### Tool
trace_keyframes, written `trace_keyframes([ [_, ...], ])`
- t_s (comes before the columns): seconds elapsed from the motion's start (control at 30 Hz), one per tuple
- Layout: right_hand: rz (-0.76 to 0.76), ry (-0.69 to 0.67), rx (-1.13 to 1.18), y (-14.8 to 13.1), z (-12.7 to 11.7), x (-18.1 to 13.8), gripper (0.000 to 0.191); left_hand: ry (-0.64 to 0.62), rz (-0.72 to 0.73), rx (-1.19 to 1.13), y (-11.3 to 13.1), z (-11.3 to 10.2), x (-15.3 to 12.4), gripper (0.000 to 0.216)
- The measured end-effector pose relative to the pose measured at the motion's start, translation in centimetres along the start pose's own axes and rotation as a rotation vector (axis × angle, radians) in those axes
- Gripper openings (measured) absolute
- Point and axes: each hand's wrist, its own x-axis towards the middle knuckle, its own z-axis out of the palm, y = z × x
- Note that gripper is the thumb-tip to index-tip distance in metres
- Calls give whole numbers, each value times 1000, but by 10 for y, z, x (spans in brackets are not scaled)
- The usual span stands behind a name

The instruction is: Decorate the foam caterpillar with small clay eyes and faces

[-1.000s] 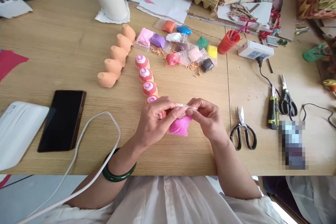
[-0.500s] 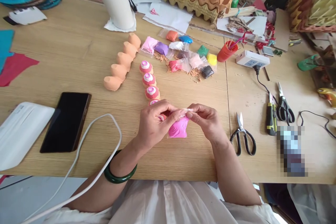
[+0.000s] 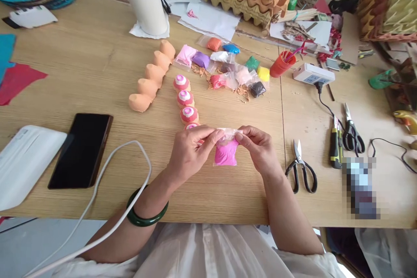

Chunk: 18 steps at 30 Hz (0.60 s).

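Both of my hands hold a small clear bag of bright pink clay (image 3: 226, 153) just above the wooden table (image 3: 81, 69). My left hand (image 3: 190, 152) pinches the bag's top edge on the left, my right hand (image 3: 257, 147) pinches it on the right, and the bag hangs upright between them. Just beyond my left hand runs a row of small orange cups topped with pink and white clay swirls (image 3: 185, 98). To their left lies a strip of plain orange egg-carton cups (image 3: 152, 74).
Several small bags of coloured clay (image 3: 224, 67) lie farther back, beside a red cup of sticks (image 3: 280, 64) and a power strip (image 3: 313, 74). Scissors (image 3: 301, 168), a utility knife (image 3: 335, 143) and more scissors (image 3: 353, 132) lie at right. A black phone (image 3: 81, 150) and white cable (image 3: 107, 182) lie at left.
The pink clay bag has turned from tilted to hanging upright, and my two hands have drawn slightly apart along its top edge. The view also shifted a little.
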Motion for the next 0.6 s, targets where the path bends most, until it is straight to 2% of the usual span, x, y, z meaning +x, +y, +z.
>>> trace_keyframes([
  [0.1,-34,-63,-19,-1,3,-3,21,8,44,10,-1,6,-1,23],
  [0.2,-115,-84,-64,-4,3,-5,19,2,27,-67,-2,12,-3,17],
  [0.27,-95,-95,-80,-6,1,-6,17,12,43,-82,-1,14,-4,17],
  [0.4,0,-130,-88,-6,-5,-2,18,41,87,0,0,10,-4,24],
  [0.5,-23,-116,-104,-2,-7,1,17,40,115,63,-1,6,-3,30],
  [0.6,-58,-111,-113,-1,-8,2,18,72,212,173,-3,4,-3,32],
])
